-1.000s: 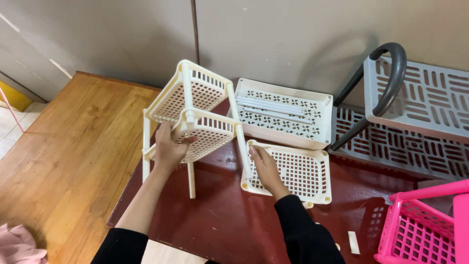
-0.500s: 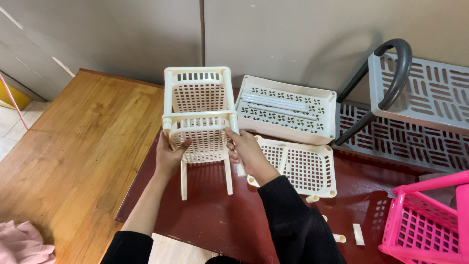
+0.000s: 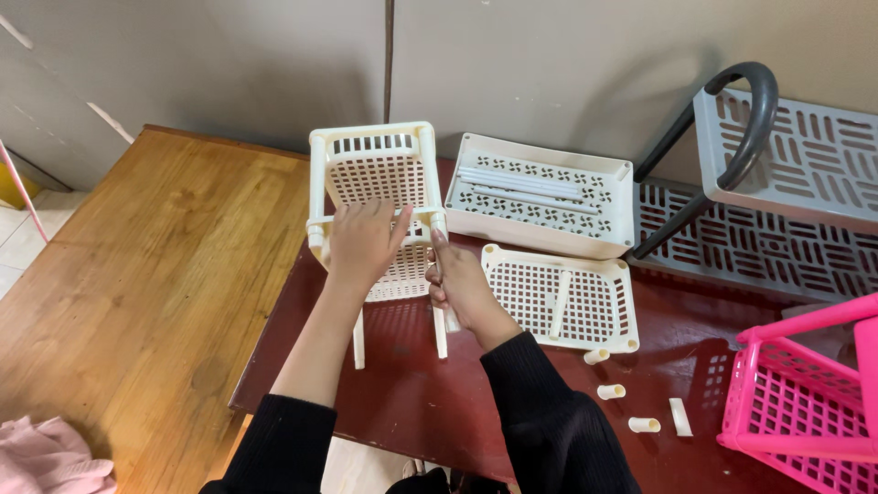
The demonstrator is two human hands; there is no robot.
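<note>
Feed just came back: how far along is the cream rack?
Two tiers of the cream rack are joined on posts. The left hand and right hand hold it. A loose shelf, a tray of tubes and small connectors are not yet fitted.

A dark red table at centre carries a cream rack, flat cream trays, short connector tubes, and a pink basket at lower right.
</note>
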